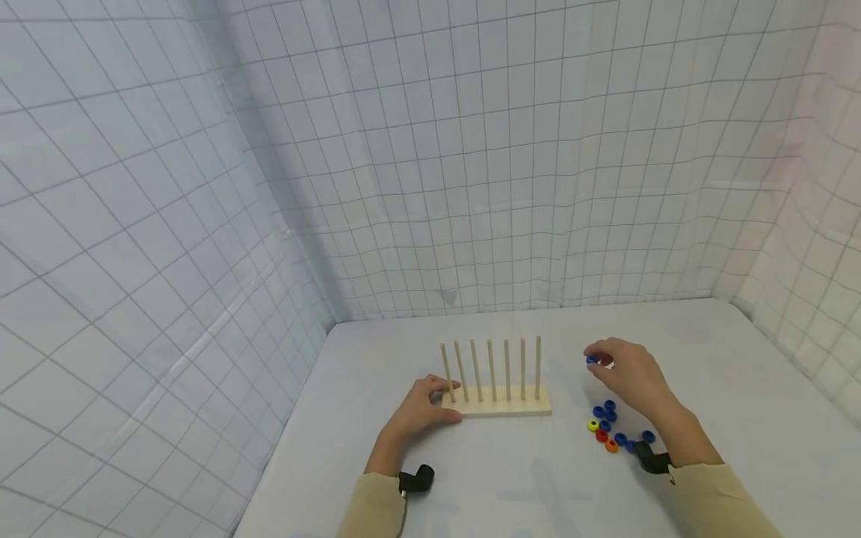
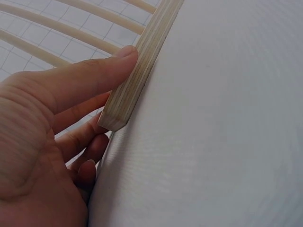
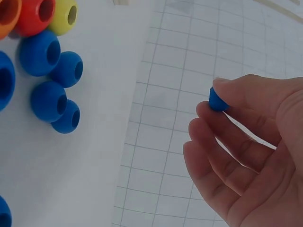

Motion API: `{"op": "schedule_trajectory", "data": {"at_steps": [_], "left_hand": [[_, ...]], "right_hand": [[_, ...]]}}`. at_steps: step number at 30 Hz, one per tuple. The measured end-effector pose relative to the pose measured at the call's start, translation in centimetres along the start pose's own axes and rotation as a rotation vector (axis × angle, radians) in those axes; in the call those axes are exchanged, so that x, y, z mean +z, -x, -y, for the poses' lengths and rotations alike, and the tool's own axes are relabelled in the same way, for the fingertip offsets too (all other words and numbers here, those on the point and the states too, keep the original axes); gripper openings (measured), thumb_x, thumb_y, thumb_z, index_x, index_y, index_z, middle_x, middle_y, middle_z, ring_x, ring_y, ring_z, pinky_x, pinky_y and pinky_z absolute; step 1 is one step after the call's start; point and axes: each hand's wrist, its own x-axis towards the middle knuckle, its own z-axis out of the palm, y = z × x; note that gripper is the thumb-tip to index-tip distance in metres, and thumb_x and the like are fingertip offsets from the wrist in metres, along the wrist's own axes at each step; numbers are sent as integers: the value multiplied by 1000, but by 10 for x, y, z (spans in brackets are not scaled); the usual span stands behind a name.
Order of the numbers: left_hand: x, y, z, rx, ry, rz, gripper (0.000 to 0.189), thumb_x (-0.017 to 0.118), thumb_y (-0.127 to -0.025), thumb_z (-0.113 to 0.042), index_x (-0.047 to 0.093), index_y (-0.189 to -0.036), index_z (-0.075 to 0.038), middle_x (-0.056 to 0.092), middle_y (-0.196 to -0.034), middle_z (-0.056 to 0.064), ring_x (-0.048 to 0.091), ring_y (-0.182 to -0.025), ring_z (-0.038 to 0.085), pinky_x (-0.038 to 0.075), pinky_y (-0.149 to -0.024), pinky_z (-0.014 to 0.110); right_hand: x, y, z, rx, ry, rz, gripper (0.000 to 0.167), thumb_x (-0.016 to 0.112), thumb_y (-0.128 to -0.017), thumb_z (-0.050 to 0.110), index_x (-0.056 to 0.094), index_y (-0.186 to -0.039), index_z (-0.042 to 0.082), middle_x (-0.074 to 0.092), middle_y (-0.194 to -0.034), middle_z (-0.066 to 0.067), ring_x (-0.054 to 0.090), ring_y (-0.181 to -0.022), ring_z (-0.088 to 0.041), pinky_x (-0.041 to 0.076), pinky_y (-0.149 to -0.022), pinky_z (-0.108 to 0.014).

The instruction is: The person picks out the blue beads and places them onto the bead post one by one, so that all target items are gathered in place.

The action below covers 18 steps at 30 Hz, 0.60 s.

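Observation:
A pale wooden base (image 1: 498,405) carries a row of several upright pegs (image 1: 507,370), all bare. My left hand (image 1: 420,407) grips the left end of this peg rack, thumb along the front edge and fingers behind; the left wrist view shows the thumb pressed on the layered wood edge (image 2: 142,66). Right of the rack, my right hand (image 1: 628,371) pinches a blue bead (image 3: 218,100) between thumb and fingertips, above the table. Below that hand lies a loose group of beads: several blue ones (image 1: 610,406), one yellow (image 1: 593,425), one red (image 1: 602,435) and one orange (image 1: 611,446).
The white table (image 1: 498,478) ends at a back edge by a white grid-patterned curtain (image 1: 457,149), which also hangs along the left and right sides. Each wrist wears a black camera mount, the right one (image 1: 651,457) partly over the nearest blue beads.

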Motion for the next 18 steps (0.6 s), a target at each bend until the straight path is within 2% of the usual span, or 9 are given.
{"op": "schedule_trajectory", "data": {"at_steps": [8,18], "left_hand": [[2,2,2,-10,20,-10,57,91,-74,-31,72,-126,-19,61,-118,-4,46,-122,26,34,-106,52],[2,1,2,-1,-9,-7,57,90,-76,-30,71,-128,-20,61,-121,-3,46,-123,27,35,-106,52]], "right_hand": [[-7,3,12,-47,-33,-30,23,76,-89,13,75,-112,10,69,-100,-1,63,-87,-22,54,-72,-43],[-13,2,33,-137,-34,-160,23,79,-86,10,76,-109,12,67,-94,4,65,-86,-21,56,-72,-44]]}}
